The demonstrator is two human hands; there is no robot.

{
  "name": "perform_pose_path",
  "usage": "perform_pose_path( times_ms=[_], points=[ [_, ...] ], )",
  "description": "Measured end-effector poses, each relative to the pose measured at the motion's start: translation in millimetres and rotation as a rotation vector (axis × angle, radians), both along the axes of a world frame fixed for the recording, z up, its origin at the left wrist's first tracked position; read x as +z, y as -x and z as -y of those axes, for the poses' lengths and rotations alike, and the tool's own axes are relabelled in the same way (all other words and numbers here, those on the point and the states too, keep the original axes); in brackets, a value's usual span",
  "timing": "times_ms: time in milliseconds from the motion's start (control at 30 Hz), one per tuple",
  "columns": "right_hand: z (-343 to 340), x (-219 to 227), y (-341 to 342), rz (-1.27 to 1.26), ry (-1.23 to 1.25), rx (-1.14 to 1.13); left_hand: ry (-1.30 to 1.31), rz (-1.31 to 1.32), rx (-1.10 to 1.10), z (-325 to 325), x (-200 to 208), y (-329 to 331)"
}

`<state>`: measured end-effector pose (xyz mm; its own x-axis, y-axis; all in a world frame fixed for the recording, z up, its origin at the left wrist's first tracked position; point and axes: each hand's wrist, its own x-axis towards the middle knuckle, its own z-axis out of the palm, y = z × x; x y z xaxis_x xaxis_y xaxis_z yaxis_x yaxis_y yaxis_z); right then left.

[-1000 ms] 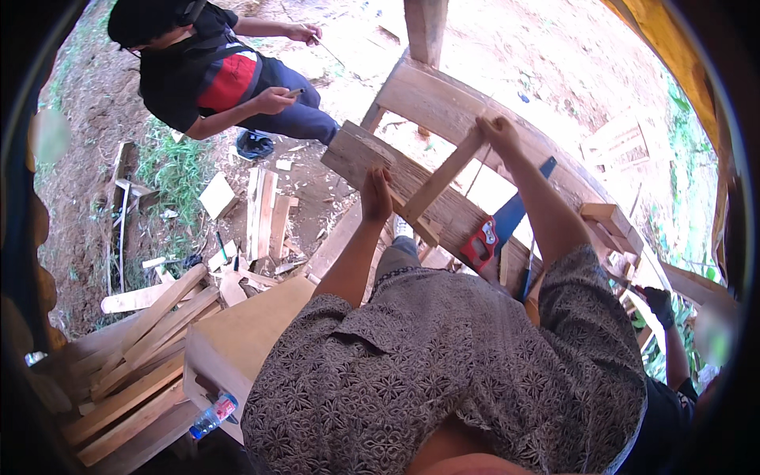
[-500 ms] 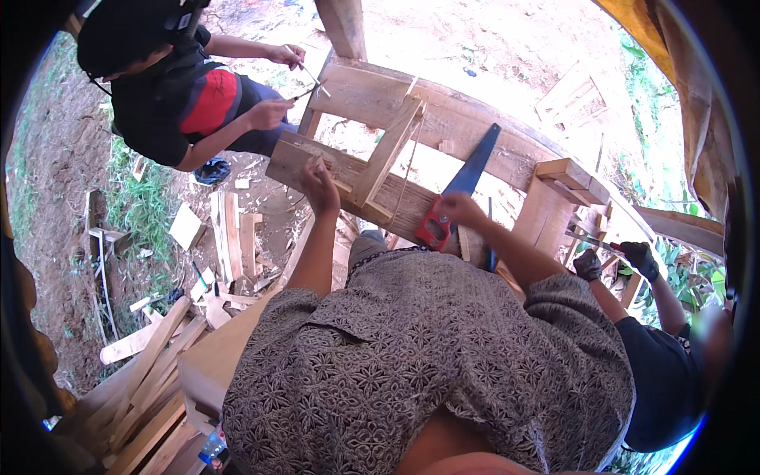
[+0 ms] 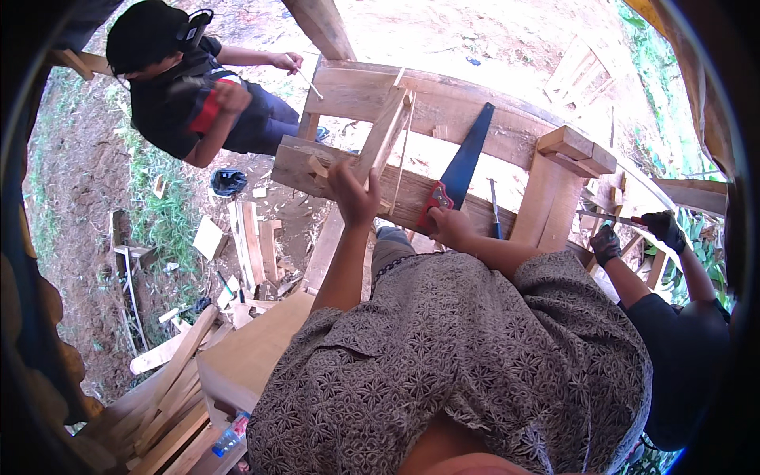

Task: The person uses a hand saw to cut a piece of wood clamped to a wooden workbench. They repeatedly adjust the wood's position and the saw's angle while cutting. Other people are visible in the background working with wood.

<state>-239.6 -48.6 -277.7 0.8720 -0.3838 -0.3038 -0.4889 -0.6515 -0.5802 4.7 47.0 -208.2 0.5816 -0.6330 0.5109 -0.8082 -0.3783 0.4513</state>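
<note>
My right hand [image 3: 451, 227] is closed round the red handle of a handsaw [image 3: 469, 150], whose dark blue blade points away across the gap between two bench planks. My left hand [image 3: 354, 194] is at the near end of a narrow wooden frame [image 3: 385, 134] lying across those planks. Its thumb and fingers sit on either side of that end, and the frame partly hides the grip. A small wood block [image 3: 318, 165] rests on the near plank [image 3: 297, 162], just left of my left hand. Right of the saw lies a chisel [image 3: 495, 210] with a blue handle.
At the far left a person [image 3: 170, 87] stands holding a thin light stick. Another person's gloved hands [image 3: 633, 237] hold a tool at the right. Wooden blocks [image 3: 574, 150] stand at the bench's right end. Scrap boards [image 3: 178, 372] and a plastic bottle [image 3: 229, 435] lie lower left.
My right hand has come down onto the saw handle and closed on it. My left hand has shifted right to the frame's near end. The person at the left has raised one hand.
</note>
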Motion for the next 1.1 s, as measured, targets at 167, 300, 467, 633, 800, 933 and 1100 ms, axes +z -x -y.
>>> perform_pose_path(
  times_ms=[167,300,467,633,800,933,1100],
  points=[
    [1.0,1.2,10.0,0.150,-0.045,-0.055,-0.230,-0.023,-0.005,16.6,-1.9,-10.4],
    [14.3,26.1,43.0,0.276,-0.150,-0.091,-0.543,-0.160,0.089,23.9,-9.1,-19.7],
    [28.7,69.1,93.9,0.419,-0.520,-0.368,-0.489,-0.081,0.116,17.0,-18.6,-28.1],
    [48.6,118.0,135.4,0.458,-0.497,-0.862,-0.539,-0.169,0.038,19.8,-8.9,-35.6],
    [56.3,202.3,118.7,0.662,-0.484,-0.975,-0.577,-0.204,-0.037,10.8,-6.1,-44.8],
    [56.5,234.3,104.4,0.579,-0.435,-0.769,-0.623,-0.271,0.024,23.2,-13.1,-43.2],
    [63.1,209.1,76.5,0.548,-0.368,-0.546,-0.574,-0.300,0.099,29.4,9.1,-27.0]
  ],
)
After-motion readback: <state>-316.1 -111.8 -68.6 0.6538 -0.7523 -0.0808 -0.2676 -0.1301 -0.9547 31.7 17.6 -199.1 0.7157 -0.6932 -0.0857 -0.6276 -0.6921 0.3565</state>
